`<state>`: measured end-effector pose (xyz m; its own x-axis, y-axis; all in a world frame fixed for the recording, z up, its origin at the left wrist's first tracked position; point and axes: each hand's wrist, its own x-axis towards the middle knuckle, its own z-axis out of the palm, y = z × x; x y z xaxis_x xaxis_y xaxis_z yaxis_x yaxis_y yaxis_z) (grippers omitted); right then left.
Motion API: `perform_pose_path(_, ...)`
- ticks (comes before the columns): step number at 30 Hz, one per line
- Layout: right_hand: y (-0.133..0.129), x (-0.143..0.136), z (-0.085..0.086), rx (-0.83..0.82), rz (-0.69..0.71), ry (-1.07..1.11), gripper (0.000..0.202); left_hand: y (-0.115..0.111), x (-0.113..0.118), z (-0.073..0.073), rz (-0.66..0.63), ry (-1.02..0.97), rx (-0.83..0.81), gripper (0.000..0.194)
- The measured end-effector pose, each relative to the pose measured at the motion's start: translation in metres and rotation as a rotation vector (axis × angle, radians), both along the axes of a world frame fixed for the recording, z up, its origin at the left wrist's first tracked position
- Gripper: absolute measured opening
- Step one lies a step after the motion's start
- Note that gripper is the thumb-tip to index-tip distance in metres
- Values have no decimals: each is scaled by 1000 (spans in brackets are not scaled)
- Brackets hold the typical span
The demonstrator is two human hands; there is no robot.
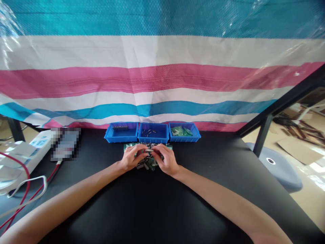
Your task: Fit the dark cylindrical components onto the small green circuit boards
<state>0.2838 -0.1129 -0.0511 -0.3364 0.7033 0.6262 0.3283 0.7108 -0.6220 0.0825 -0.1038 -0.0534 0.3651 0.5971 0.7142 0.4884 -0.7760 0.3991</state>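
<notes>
My left hand (132,156) and my right hand (165,158) meet over a pile of small parts. Thumbs and fingertips of both are closed on a small pale, metallic-looking piece (149,150) held between them; its exact kind is too small to make out. Under and around the fingers lies the pile (152,164), a mix of green pieces, dark and silvery cylinders and thin pin-like bits, partly hidden by my hands. Just behind it stand three blue bins: the left bin (122,139) with a row of small cylinders, the middle bin (153,139) with thin loose parts, the right bin (185,139) with green pieces.
On the black table (147,210), a white power strip (35,149) with red and white cables (26,173) and a blurred-out device (66,144) are at left. A striped plastic sheet (157,78) hangs behind the bins. A grey stool (279,169) stands beyond the right edge.
</notes>
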Motion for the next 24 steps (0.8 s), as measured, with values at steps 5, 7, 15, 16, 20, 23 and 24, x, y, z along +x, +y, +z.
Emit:
perform_pose_path(5,1,1,0,-7,-13,10,12,1,3,1,33,6,18,17)
perform_pose_path(7,2,0,0,-8,-3,9,12,1,3,0,13,-5,43,15)
perform_pose_path(15,2,-1,0,-29,-21,33,15,-1,1,-1,30,-49,-4,15)
perform_pose_path(16,1,-1,0,-32,-27,36,15,-2,2,-2,43,-67,-17,15)
perform_pose_path(20,1,0,1,-34,-31,47,15,-2,1,-5,93,-96,-60,17)
perform_pose_path(23,2,0,2,-33,-21,50,15,-1,-1,-4,76,-55,-16,16)
perform_pose_path(24,2,0,2,-33,-19,52,15,0,-1,-3,61,-38,3,16)
